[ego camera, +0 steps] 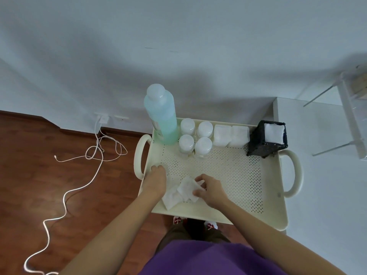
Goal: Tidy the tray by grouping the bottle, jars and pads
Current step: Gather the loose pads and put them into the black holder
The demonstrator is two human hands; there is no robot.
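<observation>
A cream perforated tray (234, 175) holds a tall pale-green bottle (161, 118) at its far left corner. Beside the bottle stand several white-lidded jars (195, 138), and two stacks of white pads (231, 135) sit to their right. Loose white pads (179, 192) lie at the tray's near left. My right hand (210, 190) pinches the top loose pad with fingers closed on it. My left hand (155, 180) rests on the tray floor by the left wall, fingers curled down and holding nothing visible.
A black mesh holder (267, 138) with white tissue stands at the tray's far right corner. The tray has loop handles (140, 155) on both sides. A white cable (79, 175) trails over the wooden floor at left. A clear rack (351, 116) sits at right.
</observation>
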